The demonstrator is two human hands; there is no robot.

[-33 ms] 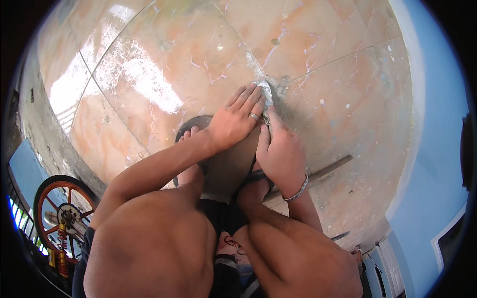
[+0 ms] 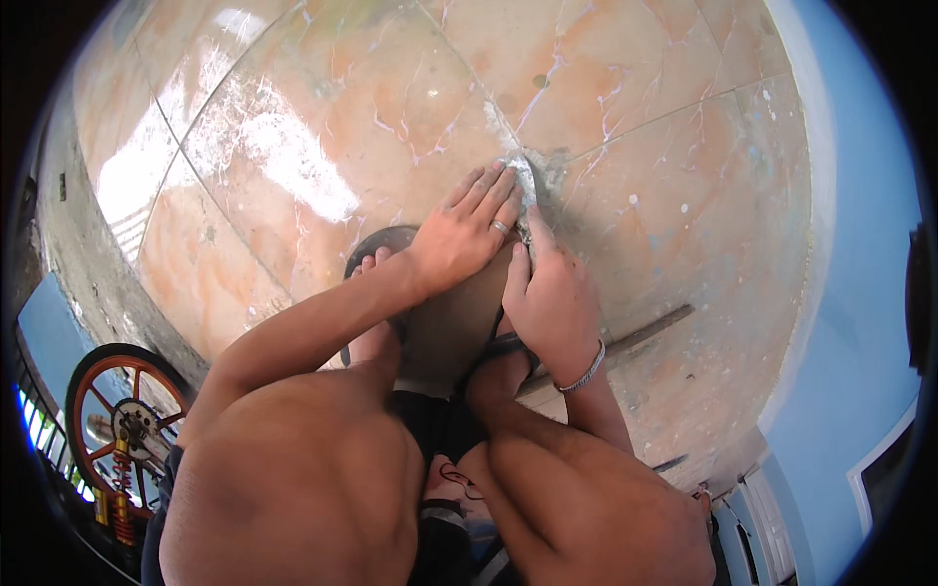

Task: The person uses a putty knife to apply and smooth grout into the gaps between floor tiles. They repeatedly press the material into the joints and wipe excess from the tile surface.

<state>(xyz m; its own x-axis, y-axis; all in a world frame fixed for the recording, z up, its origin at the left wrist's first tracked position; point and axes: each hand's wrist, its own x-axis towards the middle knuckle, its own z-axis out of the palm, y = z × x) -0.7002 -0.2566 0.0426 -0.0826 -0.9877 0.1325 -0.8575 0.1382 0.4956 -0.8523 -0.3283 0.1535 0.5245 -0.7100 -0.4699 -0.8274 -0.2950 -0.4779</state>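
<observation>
My right hand (image 2: 557, 293) is closed around what looks like a knife, its handle hidden in the grip and the forefinger stretched along the metal. The curved silver blade (image 2: 529, 184) points away from me, low over the tiles, with whitish smears beside it. Flat against the left side of the blade rest the outstretched fingers of my left hand (image 2: 459, 232), their tips dusty grey. Under the blade, a floor joint (image 2: 500, 122) with a whitish, rough patch runs on ahead. Whether the blade's edge touches the floor I cannot tell.
Glossy marbled tiles (image 2: 342, 107) spread all round. Beside my right foot lies a long dark strip (image 2: 645, 334). My left foot wears a dark sandal (image 2: 391, 237). A wheel with an orange rim (image 2: 86, 383) stands at left, a blue wall (image 2: 870, 225) at right.
</observation>
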